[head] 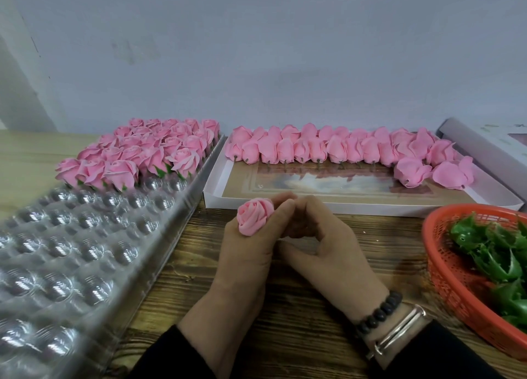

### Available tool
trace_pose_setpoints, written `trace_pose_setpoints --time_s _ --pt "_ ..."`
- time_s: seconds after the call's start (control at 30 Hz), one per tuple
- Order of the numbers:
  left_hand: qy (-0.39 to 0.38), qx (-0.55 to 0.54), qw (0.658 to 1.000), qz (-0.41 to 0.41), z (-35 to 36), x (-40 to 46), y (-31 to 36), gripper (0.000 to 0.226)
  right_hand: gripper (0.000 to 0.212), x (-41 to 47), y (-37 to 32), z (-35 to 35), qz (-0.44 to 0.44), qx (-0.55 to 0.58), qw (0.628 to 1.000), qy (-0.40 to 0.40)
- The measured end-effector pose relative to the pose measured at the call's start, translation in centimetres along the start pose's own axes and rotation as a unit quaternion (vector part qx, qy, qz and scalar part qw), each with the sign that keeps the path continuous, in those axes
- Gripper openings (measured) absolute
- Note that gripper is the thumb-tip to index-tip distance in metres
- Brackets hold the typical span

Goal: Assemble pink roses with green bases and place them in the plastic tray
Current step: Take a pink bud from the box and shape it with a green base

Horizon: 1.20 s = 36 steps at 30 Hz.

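My left hand (245,253) grips a pink rose (254,215) over the wooden table, bloom facing up and toward me. My right hand (328,244) presses against the left one with its fingers curled under the rose; whatever it holds is hidden. The clear plastic tray (85,253) lies at the left, its far rows filled with assembled roses (142,153) showing green bases. Loose pink roses without bases (342,147) lie in a row in a white cardboard box (356,204). Green bases (496,253) fill a red basket (445,273) at the right.
A grey-white wall stands close behind the box and tray. A pale box lid (484,141) rests at the far right. Bare wooden tabletop (299,321) shows between the tray and the basket, under my wrists.
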<state>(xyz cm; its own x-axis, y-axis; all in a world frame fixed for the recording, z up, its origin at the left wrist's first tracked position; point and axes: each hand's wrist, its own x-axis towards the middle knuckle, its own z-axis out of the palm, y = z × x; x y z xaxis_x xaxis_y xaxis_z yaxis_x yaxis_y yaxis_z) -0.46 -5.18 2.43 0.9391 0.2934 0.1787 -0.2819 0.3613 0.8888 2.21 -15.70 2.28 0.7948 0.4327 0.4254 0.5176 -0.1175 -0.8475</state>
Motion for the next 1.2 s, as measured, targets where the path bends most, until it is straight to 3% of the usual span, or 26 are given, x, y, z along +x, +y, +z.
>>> trace_pose_setpoints --time_s 0.13,0.33,0.67,0.83,0.97,1.07,1.2 --pt "-0.017 -0.021 0.999 -0.037 0.3 -0.2 -0.1 0.049 0.032 0.0 -0.2 0.1 -0.007 -0.011 1.0 0.017" --pt "-0.034 -0.033 0.997 -0.059 0.5 -0.3 -0.4 0.029 0.035 0.1 -0.4 0.1 -0.024 -0.019 0.999 0.025" --pt "-0.04 -0.034 0.996 -0.076 0.5 -0.5 -0.3 0.053 0.032 0.0 -0.5 -0.1 -0.022 0.002 1.0 0.008" --pt "-0.062 -0.015 0.993 -0.098 0.3 -0.3 0.1 0.058 0.03 -0.1 -0.1 0.1 0.012 0.034 0.999 0.04" --pt "-0.098 0.043 0.99 -0.087 0.2 -0.2 0.4 0.053 0.037 0.0 0.4 -0.2 0.04 0.049 0.996 0.055" --pt "-0.076 0.093 0.989 -0.082 0.1 -0.2 0.6 0.056 0.033 0.1 0.6 -0.5 0.06 0.044 0.995 0.072" --pt "-0.057 0.208 0.976 -0.035 -0.3 0.1 1.0 0.034 0.03 0.2 0.4 -0.5 0.062 0.017 0.996 0.068"
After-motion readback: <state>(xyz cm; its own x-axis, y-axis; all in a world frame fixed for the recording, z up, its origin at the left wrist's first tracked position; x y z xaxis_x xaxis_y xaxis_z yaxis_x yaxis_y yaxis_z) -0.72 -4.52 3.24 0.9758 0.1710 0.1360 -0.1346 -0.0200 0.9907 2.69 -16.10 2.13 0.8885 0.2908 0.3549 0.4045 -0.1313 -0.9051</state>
